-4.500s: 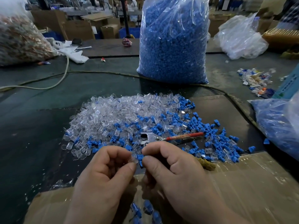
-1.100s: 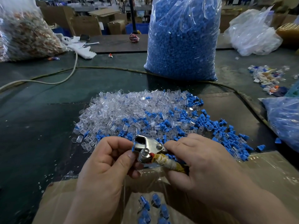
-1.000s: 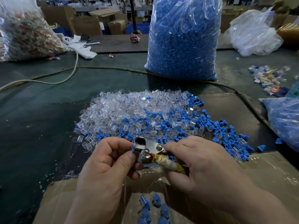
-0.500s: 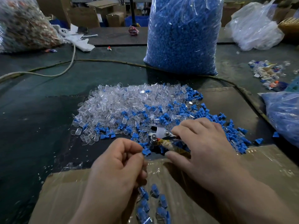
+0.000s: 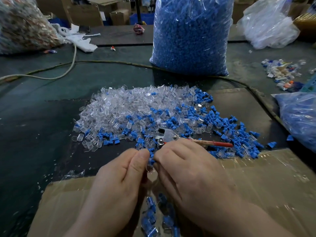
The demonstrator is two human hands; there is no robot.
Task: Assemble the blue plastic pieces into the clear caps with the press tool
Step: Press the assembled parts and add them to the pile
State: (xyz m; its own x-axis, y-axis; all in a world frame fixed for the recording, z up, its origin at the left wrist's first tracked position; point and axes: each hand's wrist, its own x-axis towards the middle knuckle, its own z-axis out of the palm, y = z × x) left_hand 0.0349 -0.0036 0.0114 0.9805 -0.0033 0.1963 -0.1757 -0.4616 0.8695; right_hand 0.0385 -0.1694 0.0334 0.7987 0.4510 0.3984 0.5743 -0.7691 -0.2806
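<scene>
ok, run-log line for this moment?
left hand: pinches blue piece | right hand: pinches same piece | press tool: lies on parts pile, ungripped

No legible text or numbers, white label (image 5: 102,15) on far cardboard box (image 5: 85,13) too blurred to read
</scene>
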